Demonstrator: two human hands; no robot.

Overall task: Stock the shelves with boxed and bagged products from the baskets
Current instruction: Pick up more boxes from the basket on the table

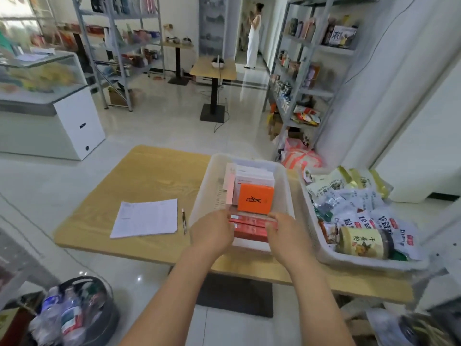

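Grip clamped from both ends: left hand [212, 231] and right hand [287, 236] pinch the stacked red boxes [249, 227] between them.

Boxes lie at the near end of the white basket [214, 176] on the tabletop [149, 176], just in front of the orange box [255, 201]. Advice: squeeze both ends evenly so the stack doesn't fan, lift straight up over the near rim, and watch that the orange box doesn't tip into the gap. The shelves [311, 71] stand well apart to the right. The bagged goods basket [324, 255] sits just beside.
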